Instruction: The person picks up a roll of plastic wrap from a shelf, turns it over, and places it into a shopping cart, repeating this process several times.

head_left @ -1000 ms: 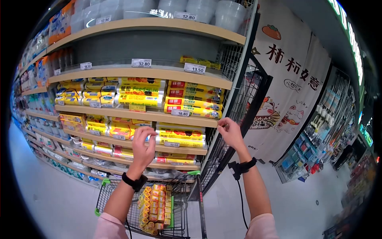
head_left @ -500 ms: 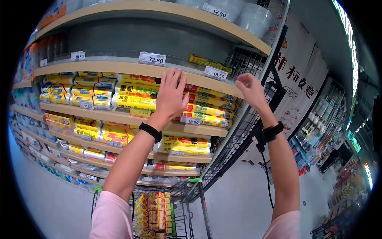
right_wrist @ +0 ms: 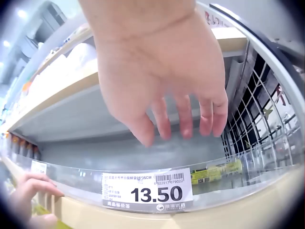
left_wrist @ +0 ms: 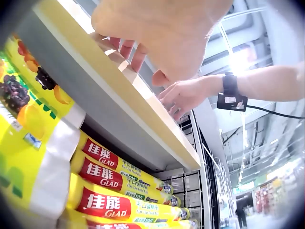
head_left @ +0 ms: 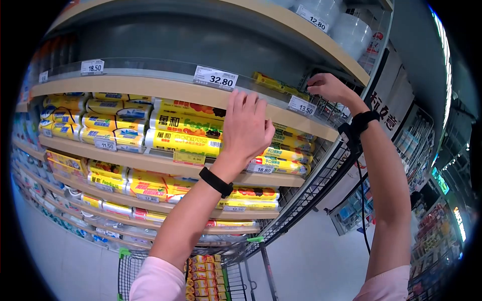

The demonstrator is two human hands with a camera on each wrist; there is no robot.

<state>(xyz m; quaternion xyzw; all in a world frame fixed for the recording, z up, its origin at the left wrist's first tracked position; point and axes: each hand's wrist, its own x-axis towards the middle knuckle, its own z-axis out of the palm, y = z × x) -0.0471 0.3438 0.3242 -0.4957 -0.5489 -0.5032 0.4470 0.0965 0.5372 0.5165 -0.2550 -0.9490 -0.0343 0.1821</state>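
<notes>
My right hand (head_left: 331, 88) is raised over the front lip of the upper shelf (head_left: 150, 83), near a thin yellow pack (head_left: 271, 83) lying behind the clear strip. In the right wrist view its fingers hang loosely spread above the 13.50 price tag (right_wrist: 147, 193), holding nothing. My left hand (head_left: 246, 130) has its fingertips right at the edge of that shelf, below the 32.80 tag (head_left: 216, 78). Its fingers are slightly bent, with nothing in them. Under it lie yellow food bag packs (left_wrist: 102, 202) with red GLAD labels, partly hidden by the hand in the head view.
Rows of yellow rolls (head_left: 186, 143) fill the shelves below. A wire side panel (right_wrist: 267, 105) bounds the shelf on the right. At the bottom stands a shopping cart (head_left: 123, 273) with stacked yellow boxes (head_left: 206, 278). Clear plastic tubs (head_left: 351, 35) sit on the top shelf.
Both hands have risen from in front of the lower rolls to the upper shelf. My right hand has moved up and over its lip, toward the thin yellow pack. The view has come closer.
</notes>
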